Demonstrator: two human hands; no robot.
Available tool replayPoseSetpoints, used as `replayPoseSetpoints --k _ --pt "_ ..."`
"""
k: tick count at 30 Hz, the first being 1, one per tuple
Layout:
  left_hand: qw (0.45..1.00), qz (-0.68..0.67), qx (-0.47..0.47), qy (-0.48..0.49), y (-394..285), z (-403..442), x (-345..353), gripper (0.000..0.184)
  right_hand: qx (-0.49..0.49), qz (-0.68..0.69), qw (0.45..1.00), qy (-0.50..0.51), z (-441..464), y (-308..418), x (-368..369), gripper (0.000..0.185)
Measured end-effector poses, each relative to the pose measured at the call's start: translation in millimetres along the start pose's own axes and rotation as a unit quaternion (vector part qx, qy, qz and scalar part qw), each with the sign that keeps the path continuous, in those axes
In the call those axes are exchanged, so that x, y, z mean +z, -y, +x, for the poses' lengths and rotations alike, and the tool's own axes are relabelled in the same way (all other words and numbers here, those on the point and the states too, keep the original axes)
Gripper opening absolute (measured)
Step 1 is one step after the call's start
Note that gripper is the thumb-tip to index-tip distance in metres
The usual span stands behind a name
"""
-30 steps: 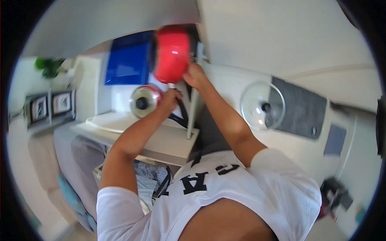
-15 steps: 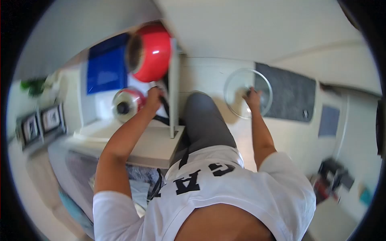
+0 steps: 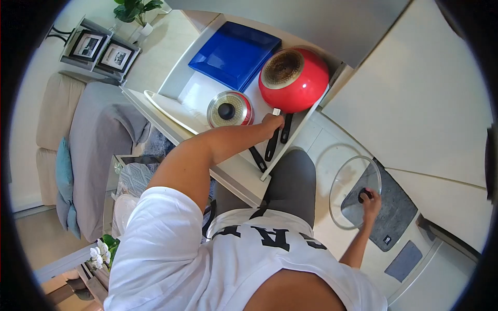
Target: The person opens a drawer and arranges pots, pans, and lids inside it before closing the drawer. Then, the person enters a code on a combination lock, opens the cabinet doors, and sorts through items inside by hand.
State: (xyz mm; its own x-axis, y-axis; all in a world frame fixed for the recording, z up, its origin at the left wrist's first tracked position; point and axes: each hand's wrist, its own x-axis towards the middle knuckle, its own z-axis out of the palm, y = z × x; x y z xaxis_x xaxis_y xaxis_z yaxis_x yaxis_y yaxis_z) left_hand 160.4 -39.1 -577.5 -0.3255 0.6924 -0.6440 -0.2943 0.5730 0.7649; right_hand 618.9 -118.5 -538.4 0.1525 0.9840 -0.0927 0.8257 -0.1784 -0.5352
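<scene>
My left hand [image 3: 273, 123] is closed on the handle of a red pan [image 3: 308, 83], near where the handle joins it. This pan lies bottom up in the open drawer [image 3: 194, 96], beside a blue square dish [image 3: 236, 54]. A smaller red pot with a metal-rimmed lid [image 3: 226, 110] is left of my left hand, and more black handles lie near it. On the right, my right hand [image 3: 370, 203] grips the black knob of a round glass lid [image 3: 345, 181], which is over the floor and the edge of a grey mat.
The grey mat [image 3: 394, 212] lies on the pale floor, with a smaller mat [image 3: 403, 260] beyond it. White cabinet fronts [image 3: 415, 103] stand at the right. A grey sofa [image 3: 98, 150], picture frames [image 3: 115, 56] and a potted plant [image 3: 136, 11] are at the left.
My right hand has left the red pan's side and taken hold of the glass lid's knob. The red pan now rests in the drawer with my left hand still on its handle. The view has turned.
</scene>
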Motion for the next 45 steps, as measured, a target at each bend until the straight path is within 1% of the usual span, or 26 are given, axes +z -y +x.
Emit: replayPoseSetpoints --k 1,2,3,4,5,6,7,8,9,10,12,13,14,15,17,18,19,21,22,24,28,30,35,38,40,45 --pt "0.999 0.029 -0.023 -0.006 -7 -3 0 0.006 0.056 0.114 0.991 0.043 -6 35 -28 0.028" --pt "0.997 0.056 -0.047 -0.014 -10 -6 -2 0.007 0.111 0.224 0.964 0.088 -13 71 -54 0.027" --pt "0.997 0.074 -0.028 0.004 -3 4 -6 0.010 0.104 0.222 0.965 0.093 -17 102 -73 0.027" --pt "0.998 0.051 0.014 0.024 5 11 -8 0.015 0.103 0.261 0.953 0.115 -18 131 -89 0.028" --pt "0.995 0.094 0.003 0.015 1 11 -7 0.018 0.103 0.299 0.939 0.138 -19 158 -100 0.029" --pt "0.991 0.137 -0.009 0.007 -4 9 -7 0.020 0.097 0.295 0.940 0.141 -18 181 -105 0.029" --pt "0.991 0.131 -0.008 0.004 -18 -6 -9 0.020 0.051 0.334 0.929 0.154 -13 205 -106 0.028" --pt "0.973 0.232 0.008 -0.004 -41 -32 -8 0.025 0.006 0.370 0.914 0.166 -9 229 -107 0.027" --pt "0.943 0.330 0.023 -0.012 -60 -55 -10 0.030 -0.026 0.359 0.914 0.186 -7 258 -108 0.026" --pt "0.945 0.326 0.022 -0.014 -78 -68 -20 0.030 -0.057 0.348 0.913 0.206 -3 287 -105 0.026" --pt "0.867 0.453 0.023 0.206 -108 -82 -52 0.042 -0.152 0.376 0.880 0.247 7 340 -91 0.026" --pt "0.796 0.557 0.099 0.216 -96 -62 -71 0.033 -0.167 0.352 0.881 0.267 12 371 -85 0.025" --pt "0.710 0.625 0.185 0.268 -111 -74 -91 0.029 -0.180 0.327 0.883 0.285 17 400 -76 0.024" --pt "0.607 0.680 0.267 0.313 -125 -88 -113 0.026 -0.229 0.300 0.882 0.285 22 428 -61 0.022" --pt "0.626 0.687 0.246 0.273 -129 -93 -160 0.019 -0.321 0.254 0.867 0.284 39 479 -22 0.023" --pt "0.640 0.675 0.270 0.247 -139 -107 -183 0.019 -0.365 0.235 0.855 0.285 51 498 5 0.025" --pt "0.654 0.661 0.294 0.221 -150 -122 -202 0.019 -0.398 0.175 0.861 0.266 65 518 33 0.025" --pt "0.637 0.704 0.280 0.141 -154 -126 -230 0.022 -0.451 0.086 0.860 0.223 89 555 91 0.026" --pt "0.636 0.704 0.284 0.140 -155 -127 -243 0.022 -0.473 0.058 0.856 0.202 100 571 120 0.027" --pt "0.641 0.713 0.275 0.067 -157 -128 -261 0.018 -0.468 0.012 0.865 0.180 120 595 174 0.027" --pt "0.648 0.713 0.266 0.043 -164 -137 -269 0.016 -0.426 -0.028 0.888 0.169 143 621 247 0.024" --pt "0.674 0.638 0.372 0.010 -159 -136 -269 0.011 -0.401 -0.042 0.900 0.165 149 628 268 0.025" --pt "0.661 0.646 0.379 0.037 -155 -137 -271 0.010 -0.380 -0.065 0.907 0.173 158 637 301 0.027" --pt "0.652 0.665 0.357 0.069 -160 -141 -270 0.009 -0.374 -0.065 0.910 0.165 160 636 314 0.029" --pt "0.649 0.686 0.312 0.100 -162 -142 -268 0.009 -0.374 -0.064 0.912 0.159 161 638 321 0.029" --pt "0.646 0.688 0.308 0.121 -166 -145 -267 0.011 -0.374 -0.047 0.909 0.180 162 638 320 0.029"
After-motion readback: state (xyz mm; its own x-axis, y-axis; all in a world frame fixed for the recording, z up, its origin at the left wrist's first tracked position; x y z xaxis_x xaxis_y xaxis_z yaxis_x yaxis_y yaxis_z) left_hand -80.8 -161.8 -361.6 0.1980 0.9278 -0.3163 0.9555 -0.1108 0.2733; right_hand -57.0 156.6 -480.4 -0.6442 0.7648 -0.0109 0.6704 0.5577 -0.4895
